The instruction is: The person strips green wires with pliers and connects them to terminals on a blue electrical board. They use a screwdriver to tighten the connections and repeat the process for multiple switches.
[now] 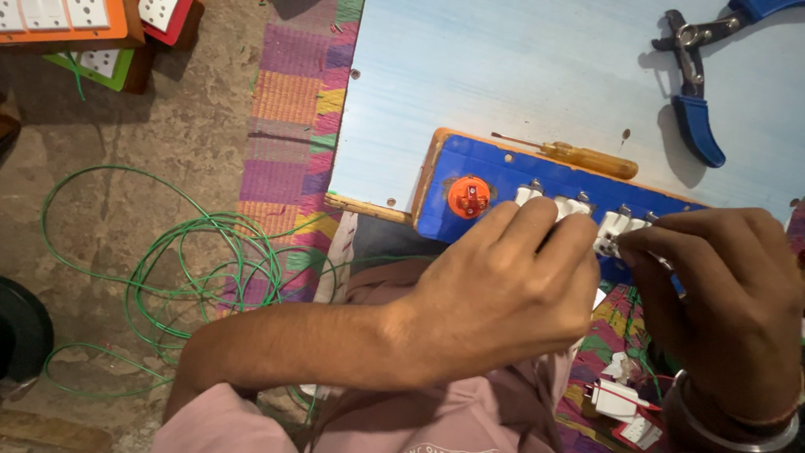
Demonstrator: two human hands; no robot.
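1. Blue switch board lies at the near edge of a pale blue worktop, partly over the lap.
2. Left hand rests curled over the board's near edge, fingers closed against the white switch modules.
3. Right hand pinches a white module between its fingertips.
4. Judged progress: orange indicator and several modules appear seated; wiring is hidden.
5. Yellow-handled screwdriver touches the board's far edge; blue-handled pliers and green wire coil lie apart, untouched.
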